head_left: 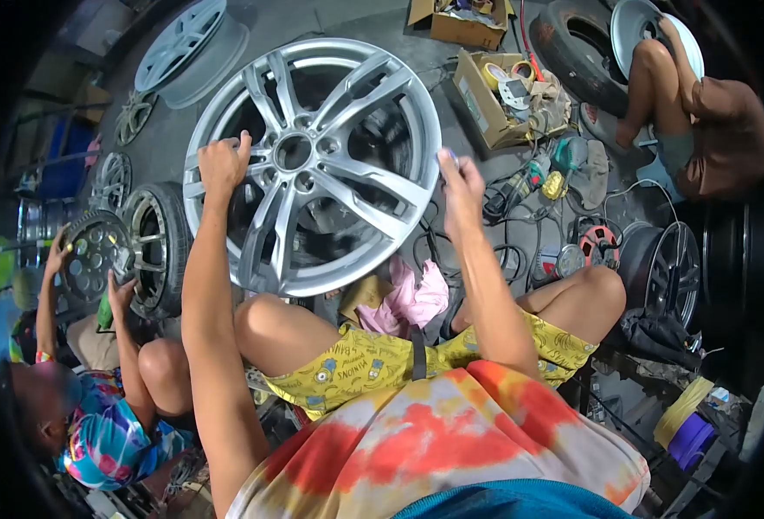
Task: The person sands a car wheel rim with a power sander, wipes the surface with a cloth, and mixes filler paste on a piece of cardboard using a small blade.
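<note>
A large silver alloy wheel [388, 221] with paired spokes stands in front of my knees, its face tilted towards me. My left hand [223, 166] is closed on the wheel's left side, thumb raised, with the fingertips partly hidden. At the right edge of the rim, my right hand [462, 189] has its thumb against the lip and its other fingers curled. A tiny bluish spot shows by that thumb, too small to name. Below the wheel, a pink cloth [412, 298] lies between my legs.
Left, another person's hands [121, 292] work at a dark wheel [96, 259] beside a tyre [171, 251]. Right of my wheel are a cardboard box [477, 99], a green power tool [529, 177] and cables. Another person [728, 138] sits at the upper right by a silver wheel [637, 39].
</note>
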